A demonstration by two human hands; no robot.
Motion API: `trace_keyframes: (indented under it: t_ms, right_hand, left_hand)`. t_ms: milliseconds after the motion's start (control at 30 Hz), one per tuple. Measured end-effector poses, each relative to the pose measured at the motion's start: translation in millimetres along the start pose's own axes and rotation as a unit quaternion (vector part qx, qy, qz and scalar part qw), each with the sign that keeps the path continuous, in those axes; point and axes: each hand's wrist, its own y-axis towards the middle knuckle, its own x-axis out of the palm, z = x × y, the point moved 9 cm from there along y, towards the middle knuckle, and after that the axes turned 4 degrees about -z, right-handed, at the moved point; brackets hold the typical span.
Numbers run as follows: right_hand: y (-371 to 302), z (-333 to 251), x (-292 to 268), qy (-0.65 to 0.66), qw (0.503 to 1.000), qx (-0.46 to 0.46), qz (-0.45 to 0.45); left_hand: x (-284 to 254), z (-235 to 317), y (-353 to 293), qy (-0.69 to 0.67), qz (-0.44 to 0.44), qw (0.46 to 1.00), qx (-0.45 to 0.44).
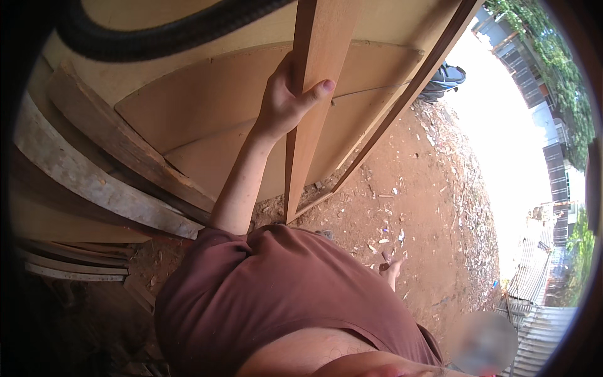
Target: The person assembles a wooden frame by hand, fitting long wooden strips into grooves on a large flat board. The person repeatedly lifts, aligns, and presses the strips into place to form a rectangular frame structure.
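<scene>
No text, label, brand, number or sign can be read anywhere in the head view, neither near the middle nor toward the rim.

Beam plain reddish-brown, darker on its narrow face; panel behind it tan; shirt solid maroon; ground rust-brown, flecked pale; curved plank mottled grey-white; hose black; bag at ground's edge blue and black; foliage green
</scene>
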Motion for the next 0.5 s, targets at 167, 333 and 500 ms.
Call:
trace_keyframes:
  t_ms: [167,333,500]
  right_hand:
    - [-29.3,-58.1,140.6,0.143,0.967,0.044,-0.205]
    - [-125.1,-143.2,329.6,0.022,0.932,-0.102,-0.346]
    - [-359.6,-278.6,446.7,-0.120,0.743,-0.586,-0.300]
  left_hand:
    - [21.1,-44.6,-16.9,-0.134,-0.130,0.978,-0.093]
    - [32.7,-69.3,-30.8,-0.201,-0.193,0.958,-0.073]
    - [60.5,-79.4,-43.7,-0.307,-0.236,0.916,-0.104]
